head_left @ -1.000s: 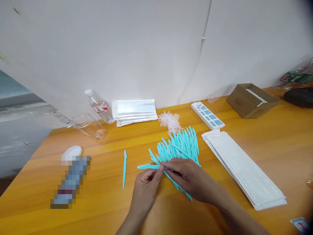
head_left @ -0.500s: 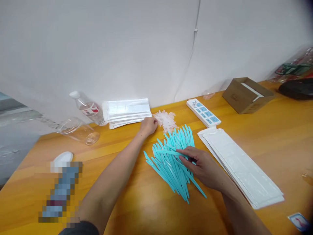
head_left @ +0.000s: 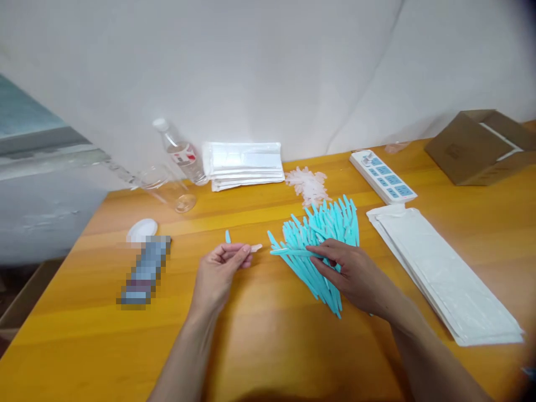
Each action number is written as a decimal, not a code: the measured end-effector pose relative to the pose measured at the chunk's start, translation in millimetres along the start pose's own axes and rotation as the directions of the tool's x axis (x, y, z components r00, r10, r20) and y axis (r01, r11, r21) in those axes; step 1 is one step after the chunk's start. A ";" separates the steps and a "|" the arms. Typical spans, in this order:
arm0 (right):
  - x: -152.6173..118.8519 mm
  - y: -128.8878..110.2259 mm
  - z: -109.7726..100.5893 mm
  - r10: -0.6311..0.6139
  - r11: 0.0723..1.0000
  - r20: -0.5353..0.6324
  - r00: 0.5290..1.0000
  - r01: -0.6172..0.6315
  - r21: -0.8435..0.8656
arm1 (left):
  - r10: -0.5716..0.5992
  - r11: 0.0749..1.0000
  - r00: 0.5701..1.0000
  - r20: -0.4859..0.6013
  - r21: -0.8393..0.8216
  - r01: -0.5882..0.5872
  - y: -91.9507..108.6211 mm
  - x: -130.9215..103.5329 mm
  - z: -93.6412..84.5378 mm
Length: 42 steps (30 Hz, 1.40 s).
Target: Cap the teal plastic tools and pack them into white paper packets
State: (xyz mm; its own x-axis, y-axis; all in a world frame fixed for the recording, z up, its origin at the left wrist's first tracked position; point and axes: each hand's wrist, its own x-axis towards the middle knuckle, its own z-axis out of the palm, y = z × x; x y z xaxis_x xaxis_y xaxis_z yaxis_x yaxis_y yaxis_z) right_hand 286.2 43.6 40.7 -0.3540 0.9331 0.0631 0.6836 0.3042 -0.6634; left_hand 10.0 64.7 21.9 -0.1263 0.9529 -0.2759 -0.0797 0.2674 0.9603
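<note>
My left hand (head_left: 220, 273) pinches a small translucent blade cap (head_left: 257, 248) between thumb and forefinger, its end pointing right. Just past the left fingers shows a turquoise tip (head_left: 228, 236); whether it lies on the table or is held there I cannot tell. My right hand (head_left: 341, 268) grips a turquoise eyebrow razor (head_left: 291, 253), its free end turned left toward the cap, a short gap apart. Beneath and behind it spreads a heap of similar razors (head_left: 330, 226). Beyond the heap lies a pile of translucent caps (head_left: 309, 184).
Flat white packets (head_left: 452, 273) lie at right, with silvery packets (head_left: 247, 162) against the wall. A power strip (head_left: 383, 177), cardboard box (head_left: 473, 148), plastic bottle (head_left: 184, 156), clear jar (head_left: 167, 190), white lid (head_left: 142, 230) and blurred phone-like object (head_left: 146, 271) stand or lie around.
My left hand has drawn back from the cap pile toward me, bringing a cap with it. The right hand still holds the razor. The view has shifted left.
</note>
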 end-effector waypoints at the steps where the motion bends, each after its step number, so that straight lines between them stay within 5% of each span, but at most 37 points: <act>1: 1.2 -5.6 4.3 -0.017 1.000 0.018 1.000 0.017 -0.008 | -0.016 0.999 0.999 -0.037 -0.035 0.015 -6.0 -13.2 -6.5; 6: 4.3 -33.5 21.9 -0.089 0.995 0.086 0.992 0.092 -0.031 | -0.037 0.998 0.997 -0.072 -0.057 0.033 -16.5 -43.7 -15.7; 15: -3.7 -46.9 28.2 -0.088 0.996 0.088 0.992 0.090 -0.024 | -0.001 0.999 0.984 -0.179 -0.053 -0.009 -20.9 -56.8 -41.7; 20: -3.6 -49.9 29.7 -0.084 0.996 0.110 0.990 0.084 0.000 | -0.040 0.999 0.997 -0.069 0.007 0.041 -22.8 -59.2 -31.5; 36: -3.9 -44.3 31.0 -0.086 0.996 0.112 0.990 0.084 0.017 | -0.023 0.999 0.989 -0.147 -0.028 0.019 -21.2 -56.4 -40.4; 42: 0.0 -48.8 34.4 -0.100 0.995 0.118 0.988 0.098 0.023 | -0.059 0.998 0.996 -0.073 -0.005 0.059 -24.5 -59.3 -31.8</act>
State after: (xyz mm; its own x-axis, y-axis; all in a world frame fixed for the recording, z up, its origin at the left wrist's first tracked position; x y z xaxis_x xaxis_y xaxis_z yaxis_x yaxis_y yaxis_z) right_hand 230.9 22.2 47.4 -0.4934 0.8689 0.0406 0.6307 0.3895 -0.6712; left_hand -12.0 -2.9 13.4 -0.1929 0.9225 -0.3343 -0.0924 0.3222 0.9422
